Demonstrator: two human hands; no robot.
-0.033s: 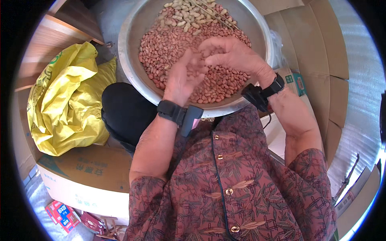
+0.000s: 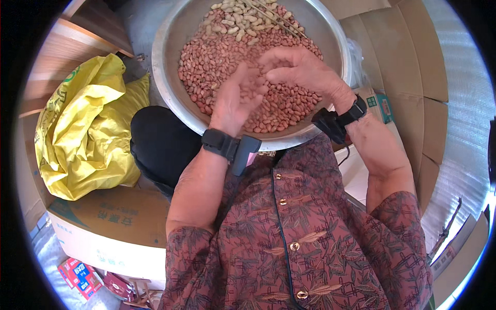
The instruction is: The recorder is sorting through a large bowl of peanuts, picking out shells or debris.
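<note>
By a lettered carton [image 2: 147, 227], left hand [image 2: 235, 95] and right hand [image 2: 302, 70], grip apart, hover over peanuts [image 2: 281, 111].

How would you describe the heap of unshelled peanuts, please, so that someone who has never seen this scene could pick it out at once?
Find the large round metal basin at the picture's top. Inside it, against the upper edge of the view, lies the heap of unshelled peanuts. Its pale tan, knobbly shells set it apart from the smaller, reddish kernels below it.
</note>
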